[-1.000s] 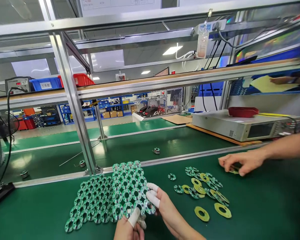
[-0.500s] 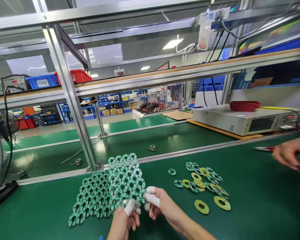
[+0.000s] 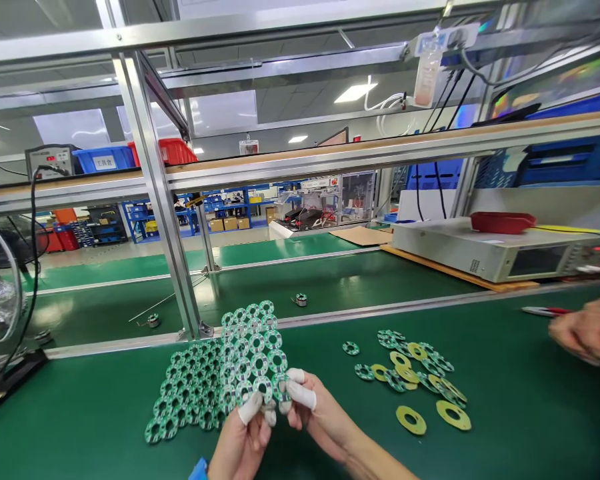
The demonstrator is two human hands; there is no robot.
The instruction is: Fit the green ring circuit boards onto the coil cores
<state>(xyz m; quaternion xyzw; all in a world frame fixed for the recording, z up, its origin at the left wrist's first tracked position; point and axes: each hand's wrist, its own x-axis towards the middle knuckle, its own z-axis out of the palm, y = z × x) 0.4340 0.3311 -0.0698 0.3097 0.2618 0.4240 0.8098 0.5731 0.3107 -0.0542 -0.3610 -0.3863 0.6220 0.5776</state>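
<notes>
Between my hands a panel of ring-shaped green circuit boards (image 3: 257, 343) is held up, tilted toward me. My left hand (image 3: 245, 427) pinches its lower edge, thumb in a white finger cot. At the lower right corner my right hand (image 3: 316, 407), also wearing white finger cots, is closed on a ring board (image 3: 281, 387); whether that ring is still joined to the panel I cannot tell. A second panel of ring boards (image 3: 187, 380) lies on the green mat just left of and partly behind the held one.
Loose green ring boards (image 3: 395, 380) and yellow rings (image 3: 411, 420) lie scattered to the right. Another person's hand (image 3: 587, 327) is at the right edge, near a red pen (image 3: 545, 311). A metal post (image 3: 163, 200) and a grey instrument (image 3: 480, 247) stand at the back.
The camera view has shifted slightly, so the surroundings appear farther right. My right hand and the corner ring have tilted a little. The other person's hand has moved slightly.
</notes>
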